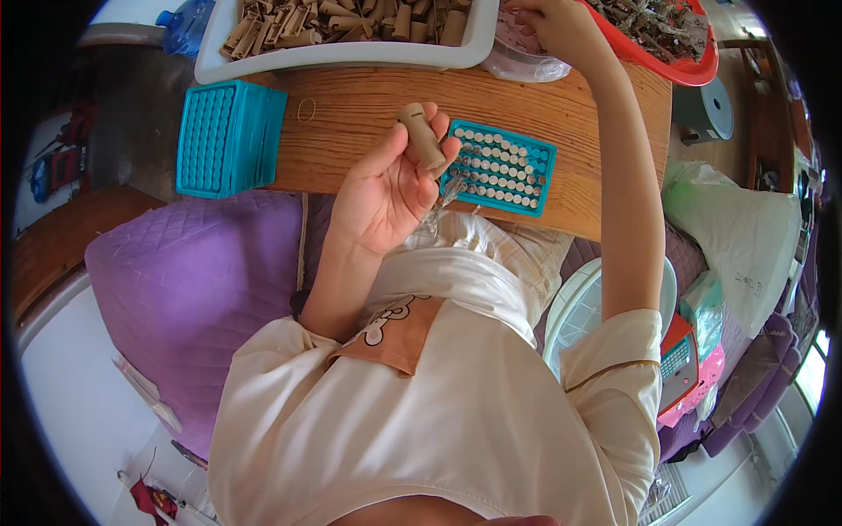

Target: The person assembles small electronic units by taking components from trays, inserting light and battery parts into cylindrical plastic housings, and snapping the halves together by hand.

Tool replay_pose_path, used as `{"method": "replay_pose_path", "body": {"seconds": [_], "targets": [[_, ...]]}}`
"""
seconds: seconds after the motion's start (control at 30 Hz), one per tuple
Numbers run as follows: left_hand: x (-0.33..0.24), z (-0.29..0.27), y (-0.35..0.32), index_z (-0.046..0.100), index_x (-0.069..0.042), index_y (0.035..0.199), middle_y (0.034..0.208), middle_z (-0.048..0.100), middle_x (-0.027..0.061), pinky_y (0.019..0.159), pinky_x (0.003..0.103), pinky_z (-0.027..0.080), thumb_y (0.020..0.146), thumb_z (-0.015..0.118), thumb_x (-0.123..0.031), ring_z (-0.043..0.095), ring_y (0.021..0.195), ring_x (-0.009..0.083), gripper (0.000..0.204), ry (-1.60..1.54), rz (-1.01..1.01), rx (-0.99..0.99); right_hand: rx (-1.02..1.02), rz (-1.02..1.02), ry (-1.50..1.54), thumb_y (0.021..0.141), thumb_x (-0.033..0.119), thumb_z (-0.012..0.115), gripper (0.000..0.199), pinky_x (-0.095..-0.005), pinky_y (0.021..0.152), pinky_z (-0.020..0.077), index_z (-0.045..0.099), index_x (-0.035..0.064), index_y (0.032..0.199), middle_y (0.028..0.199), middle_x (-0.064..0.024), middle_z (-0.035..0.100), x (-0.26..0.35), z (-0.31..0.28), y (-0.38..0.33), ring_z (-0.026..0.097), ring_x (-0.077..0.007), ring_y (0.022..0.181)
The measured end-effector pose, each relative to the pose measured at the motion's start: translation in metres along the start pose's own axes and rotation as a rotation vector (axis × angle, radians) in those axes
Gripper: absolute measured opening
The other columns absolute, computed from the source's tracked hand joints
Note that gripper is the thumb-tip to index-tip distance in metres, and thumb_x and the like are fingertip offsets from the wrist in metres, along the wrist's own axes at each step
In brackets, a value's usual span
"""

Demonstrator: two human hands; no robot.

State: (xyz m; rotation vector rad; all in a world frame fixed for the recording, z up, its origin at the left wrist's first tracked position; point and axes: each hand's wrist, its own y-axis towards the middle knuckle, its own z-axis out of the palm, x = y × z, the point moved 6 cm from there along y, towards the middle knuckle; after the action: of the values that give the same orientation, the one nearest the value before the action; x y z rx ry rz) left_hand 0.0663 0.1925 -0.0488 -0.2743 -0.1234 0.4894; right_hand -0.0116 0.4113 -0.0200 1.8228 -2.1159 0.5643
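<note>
My left hand [386, 188] is closed round a short brown cardboard-like tube [421, 136], holding it tilted above the table's near edge. The tube has a small dark slit near its top end. My right hand [561, 35] reaches to the far side, over a clear plastic tub [517, 57] with pinkish contents. Its fingers curl together at the tub, and whatever they grip is hidden. Just right of my left hand lies a teal tray [545, 167] with rows of small round whitish pieces. Crumpled clear plastic [447, 195] hangs by the tray's left corner.
A white bin [351, 60] full of brown tubes stands at the back. A red basin [697, 74] of dry, twiggy material is at the far right. Teal trays [210, 140] are stacked on the left beside a rubber band [306, 110]. The wooden table [333, 96] ends near my lap.
</note>
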Motion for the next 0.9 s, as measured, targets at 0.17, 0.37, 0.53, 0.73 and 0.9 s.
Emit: {"method": "replay_pose_path", "body": {"seconds": [0.17, 0.37, 0.53, 0.73, 0.9], "targets": [[0.006, 0.004, 0.002, 0.038, 0.003, 0.11, 0.11, 0.047, 0.0117, 0.059, 0.021, 0.055, 0.087, 0.042, -0.021, 0.048, 0.104, 0.0229, 0.033, -0.139, -0.027, 0.009, -0.181, 0.003, 0.31, 0.079, 0.008, 0.051, 0.016, -0.031, 0.054, 0.0462, 0.06, -0.0033, 0.087, 0.074, -0.0135, 0.06, 0.02, -0.02, -0.041, 0.057, -0.0207, 0.061], [0.017, 0.005, 0.001, 0.041, 0.004, 0.106, 0.104, 0.05, 0.012, 0.055, 0.02, 0.055, 0.085, 0.045, -0.024, 0.051, 0.099, 0.0189, 0.035, -0.233, -0.109, 0.032, -0.207, -0.014, 0.485, 0.079, 0.008, 0.052, 0.012, -0.0205, 0.061, 0.0414, 0.057, 0.0025, 0.09, 0.076, -0.0014, 0.057, 0.033, -0.005, -0.09, 0.052, -0.0066, 0.07], [0.026, 0.001, -0.003, 0.046, -0.004, 0.107, 0.095, 0.058, 0.0061, 0.039, 0.012, 0.042, 0.084, 0.048, -0.031, 0.058, 0.086, 0.0142, 0.036, 0.047, -0.111, -0.054, -0.373, -0.196, 0.564, 0.073, 0.003, 0.057, 0.011, -0.0265, 0.058, 0.0439, 0.062, 0.0053, 0.081, 0.073, -0.0069, 0.056, 0.07, -0.005, -0.126, 0.056, -0.0168, 0.067], [0.032, 0.0, -0.007, 0.048, -0.005, 0.105, 0.089, 0.059, 0.0086, 0.035, 0.013, 0.038, 0.08, 0.053, -0.034, 0.06, 0.072, 0.0139, 0.039, 0.284, -0.058, -0.078, -0.485, -0.379, 0.555, 0.071, -0.001, 0.057, 0.018, -0.0266, 0.05, 0.0451, 0.054, 0.0045, 0.087, 0.072, -0.0076, 0.055, 0.089, -0.001, -0.143, 0.056, -0.0191, 0.06], [0.036, 0.004, -0.009, 0.048, -0.005, 0.104, 0.085, 0.059, 0.0074, 0.034, 0.013, 0.033, 0.08, 0.053, -0.036, 0.059, 0.067, 0.0124, 0.039, 0.364, -0.054, -0.043, -0.445, -0.323, 0.496, 0.07, -0.001, 0.058, 0.02, -0.0283, 0.05, 0.0458, 0.051, 0.0055, 0.087, 0.073, -0.007, 0.056, 0.093, -0.003, -0.152, 0.057, -0.0206, 0.062]]}}
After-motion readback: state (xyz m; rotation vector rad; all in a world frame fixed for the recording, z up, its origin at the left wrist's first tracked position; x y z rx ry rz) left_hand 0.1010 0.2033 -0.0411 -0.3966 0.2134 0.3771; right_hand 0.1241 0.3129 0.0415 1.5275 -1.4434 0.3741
